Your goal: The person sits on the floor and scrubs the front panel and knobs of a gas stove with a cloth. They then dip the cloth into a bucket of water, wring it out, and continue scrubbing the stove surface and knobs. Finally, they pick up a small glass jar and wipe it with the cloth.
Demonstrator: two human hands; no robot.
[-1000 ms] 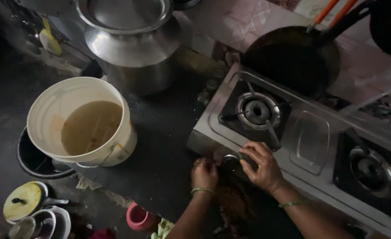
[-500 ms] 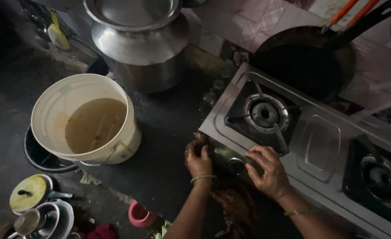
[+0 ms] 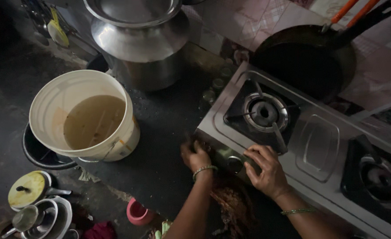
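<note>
Moved: both hands have slid along the front edge of the steel two-burner gas stove (image 3: pixel 319 146).
Right hand (image 3: pixel 266 170): fingers curled, pinching the round control knob (image 3: pixel 235 163).
Left hand (image 3: pixel 196 157): pressed closed at the stove's front left corner; contents hidden.

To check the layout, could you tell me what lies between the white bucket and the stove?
In the head view, only bare dark counter separates the white bucket from the stove.

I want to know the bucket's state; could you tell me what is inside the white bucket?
The white bucket holds murky brownish liquid, roughly half full. Its cloudiness hides the bottom.
</note>
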